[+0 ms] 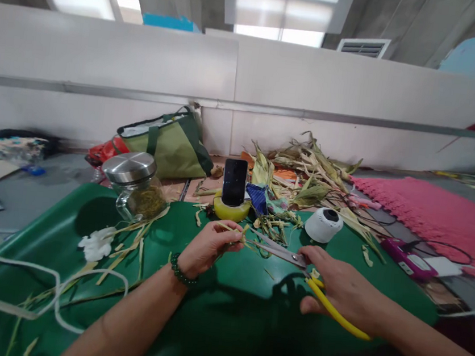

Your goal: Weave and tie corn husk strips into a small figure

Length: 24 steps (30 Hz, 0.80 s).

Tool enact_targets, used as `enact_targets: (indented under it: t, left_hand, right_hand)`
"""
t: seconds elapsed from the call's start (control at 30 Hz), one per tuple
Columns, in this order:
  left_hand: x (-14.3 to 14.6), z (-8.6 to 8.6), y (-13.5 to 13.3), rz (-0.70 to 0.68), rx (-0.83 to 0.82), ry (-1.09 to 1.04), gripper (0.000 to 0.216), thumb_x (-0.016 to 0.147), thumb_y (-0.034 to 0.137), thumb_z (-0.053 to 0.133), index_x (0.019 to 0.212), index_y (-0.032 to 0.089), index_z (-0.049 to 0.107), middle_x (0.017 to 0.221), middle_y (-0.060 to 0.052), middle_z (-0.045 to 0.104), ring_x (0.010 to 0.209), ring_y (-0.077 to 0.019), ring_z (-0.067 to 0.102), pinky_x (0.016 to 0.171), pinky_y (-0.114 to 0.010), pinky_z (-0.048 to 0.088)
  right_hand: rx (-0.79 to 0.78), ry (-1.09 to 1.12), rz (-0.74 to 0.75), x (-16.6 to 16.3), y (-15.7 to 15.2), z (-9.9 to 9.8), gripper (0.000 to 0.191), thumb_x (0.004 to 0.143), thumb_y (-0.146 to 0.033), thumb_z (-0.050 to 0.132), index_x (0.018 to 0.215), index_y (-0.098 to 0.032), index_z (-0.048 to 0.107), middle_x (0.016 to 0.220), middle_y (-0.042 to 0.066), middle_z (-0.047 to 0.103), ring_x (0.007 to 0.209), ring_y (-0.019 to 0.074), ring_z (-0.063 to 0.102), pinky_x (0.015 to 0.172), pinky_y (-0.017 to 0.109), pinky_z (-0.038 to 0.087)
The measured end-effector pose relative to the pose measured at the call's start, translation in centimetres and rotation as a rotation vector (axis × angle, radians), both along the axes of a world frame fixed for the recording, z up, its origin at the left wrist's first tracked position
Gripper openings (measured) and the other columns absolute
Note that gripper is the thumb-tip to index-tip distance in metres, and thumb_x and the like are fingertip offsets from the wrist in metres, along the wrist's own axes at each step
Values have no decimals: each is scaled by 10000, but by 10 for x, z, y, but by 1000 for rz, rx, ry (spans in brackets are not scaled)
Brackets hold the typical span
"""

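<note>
My left hand (pixel 217 244), with a green bead bracelet (pixel 183 270) at its wrist, pinches a small pale green plant strip (pixel 244 235) between thumb and fingers. My right hand (pixel 335 280) holds yellow-handled scissors (pixel 288 255) around the grips. Their blades point left, parted slightly, with the tips beside the strip at my left fingertips. Whether the blades touch the strip I cannot tell. Behind my hands, a phone (pixel 234 182) stands upright in a yellow holder (pixel 231 210). Cut plant scraps (pixel 277 225) lie just past the scissors on the green mat (pixel 224 325).
A glass jar with a steel lid (pixel 130 167) and white tissue (pixel 97 244) stand left, near a looping white cable (pixel 57 286). Dry corn husks (pixel 307 169) pile at the back. A white device (pixel 323 225), purple power strip (pixel 408 259) and pink cloth (pixel 439 218) lie right.
</note>
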<state>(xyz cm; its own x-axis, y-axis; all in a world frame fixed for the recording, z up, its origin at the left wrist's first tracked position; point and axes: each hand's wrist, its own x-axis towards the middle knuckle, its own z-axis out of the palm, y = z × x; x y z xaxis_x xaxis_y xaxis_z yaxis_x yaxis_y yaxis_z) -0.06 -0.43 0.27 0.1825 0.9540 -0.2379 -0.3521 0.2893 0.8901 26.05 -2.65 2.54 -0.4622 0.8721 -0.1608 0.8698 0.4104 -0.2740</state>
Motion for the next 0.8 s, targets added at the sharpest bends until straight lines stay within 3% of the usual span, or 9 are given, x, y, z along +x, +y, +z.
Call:
enact_targets:
  t: [0.23,0.43,0.63,0.8]
  left_hand:
    - [2,-2,0,-30,-25,13,221,501,152,784,679,119,656,570,12,623,496,-83,564,586,-225,499]
    - [4,0,-1,-15,-38,18,187,509,146,758,663,115,656,608,8,632,511,-77,564,574,-213,487]
    - [4,-3,-1,-21,-37,25,181,525,157,769,659,112,655,624,-3,628,530,-88,571,586,-225,490]
    - [3,1,-2,-64,-11,13,252,525,238,825,643,111,642,580,16,586,525,-84,558,589,-228,482]
  right_hand:
    - [81,-29,107,-20,14,-5,668,690,-634,661,1148,-170,515,1098,158,623,882,314,652,706,368,485]
    - [115,-44,130,-19,14,-8,508,751,-622,614,990,-180,538,804,80,676,655,236,653,542,262,396]
    - [206,-64,137,-16,14,-14,511,732,-669,596,901,-191,540,809,88,683,647,249,666,516,261,368]
    - [164,82,93,-10,14,-21,488,760,-697,526,765,-211,496,556,0,555,478,161,532,454,242,299]
